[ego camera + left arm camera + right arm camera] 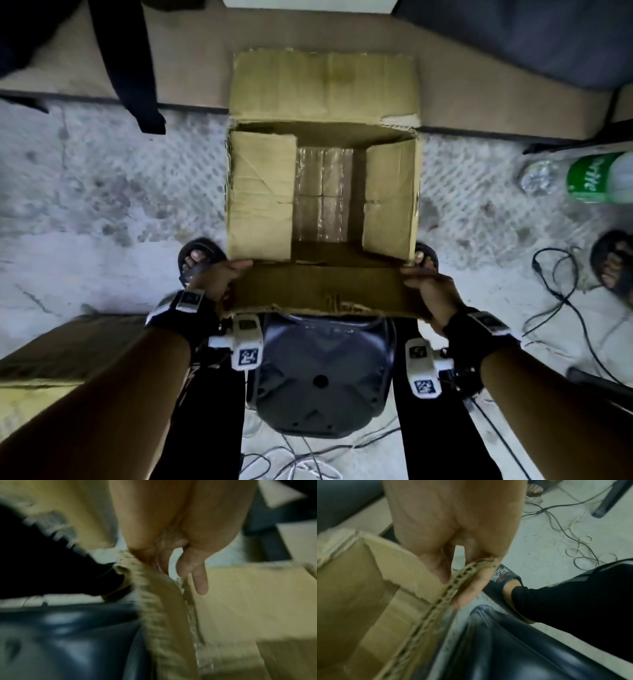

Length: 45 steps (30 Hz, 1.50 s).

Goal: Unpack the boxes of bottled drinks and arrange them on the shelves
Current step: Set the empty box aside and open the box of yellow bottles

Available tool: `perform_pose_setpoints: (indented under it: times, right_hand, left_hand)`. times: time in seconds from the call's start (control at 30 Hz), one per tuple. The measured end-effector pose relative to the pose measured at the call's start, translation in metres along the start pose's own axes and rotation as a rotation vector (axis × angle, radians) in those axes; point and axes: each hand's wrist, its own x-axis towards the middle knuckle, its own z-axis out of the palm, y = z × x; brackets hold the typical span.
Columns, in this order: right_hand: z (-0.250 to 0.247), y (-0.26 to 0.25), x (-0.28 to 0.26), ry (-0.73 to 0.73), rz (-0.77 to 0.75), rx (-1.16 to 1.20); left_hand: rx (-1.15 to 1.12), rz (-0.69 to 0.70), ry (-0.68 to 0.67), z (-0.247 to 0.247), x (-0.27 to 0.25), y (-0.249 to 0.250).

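Observation:
A cardboard box (pixel 260 192) stands on the floor between my feet, its far flap folded back and both side flaps lying inward. Plastic-wrapped bottles (pixel 323 192) show through the gap between the side flaps. My left hand (pixel 219 274) grips the left end of the near flap (pixel 322 287), and my right hand (pixel 428 284) grips its right end. The left wrist view shows the flap edge (pixel 154 601) pinched under my fingers (pixel 197 574). In the right wrist view the corrugated edge (pixel 457 577) sits between thumb and fingers (pixel 471 588).
A dark plastic stool (pixel 322 377) sits under me, just behind the box. A Sprite bottle (pixel 596 178) lies on the floor at the right. Cables (pixel 561 291) trail across the right floor. Another cardboard box (pixel 61 356) stands at my left. A low ledge (pixel 191 68) runs behind the box.

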Motion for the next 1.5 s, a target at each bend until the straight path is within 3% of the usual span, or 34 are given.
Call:
perform_pose_setpoints:
  times: [0.1, 0.17, 0.3, 0.43, 0.5, 0.6, 0.7, 0.83, 0.93, 1.03, 1.13, 1.2, 1.37, 1.47, 1.5]
  right_hand:
    - [-0.006, -0.038, -0.003, -0.107, 0.195, 0.438]
    - [-0.010, -0.063, 0.001, -0.112, 0.130, 0.581]
    - [0.008, -0.113, 0.015, -0.118, -0.044, 0.464]
    - [0.041, -0.182, 0.038, -0.046, -0.226, 0.313]
    - [0.055, -0.214, 0.052, -0.114, -0.237, 0.276]
    - [0.063, -0.242, 0.063, -0.136, -0.183, 0.361]
    - [0.049, -0.232, 0.062, 0.014, -0.163, 0.559]
    - [0.017, -0.171, 0.063, 0.125, -0.087, 0.642]
    - [0.007, -0.117, 0.066, 0.192, 0.015, 0.512]
    - [0.016, -0.072, 0.064, 0.087, 0.039, 0.118]
    - [0.028, -0.054, 0.058, 0.156, -0.136, -0.306]
    - [0.035, -0.062, 0.043, 0.231, -0.237, -0.462]
    - [0.053, -0.073, -0.003, 0.196, -0.526, -0.646]
    - [0.087, -0.076, -0.032, 0.146, -0.613, -0.616]
    - [0.102, -0.076, -0.041, 0.137, -0.642, -0.609]
  left_hand:
    - [-0.077, 0.007, -0.051, 0.005, -0.003, 0.028]
    - [-0.068, 0.017, -0.030, 0.008, -0.006, 0.051]
    - [0.118, 0.155, 0.168, 0.016, -0.004, 0.077]
    - [0.483, 0.412, 0.337, 0.028, 0.014, 0.098]
    - [0.536, 0.532, 0.377, 0.037, 0.021, 0.108]
    - [0.636, 0.555, 0.396, 0.046, 0.031, 0.116]
    - [0.696, 0.495, 0.411, 0.038, 0.038, 0.109]
    - [0.622, 0.459, 0.350, 0.029, 0.042, 0.088]
    - [0.568, 0.443, 0.327, 0.027, 0.042, 0.082]
    - [0.487, 0.404, 0.271, 0.022, 0.042, 0.076]
    - [0.469, 0.410, 0.242, 0.007, 0.042, 0.072]
    - [0.348, 0.382, 0.196, -0.009, 0.035, 0.070]
    - [0.043, 0.294, 0.094, -0.069, -0.004, 0.065]
    - [-0.131, 0.248, -0.006, -0.126, -0.024, 0.052]
    - [-0.171, 0.240, 0.017, -0.143, -0.026, 0.047]
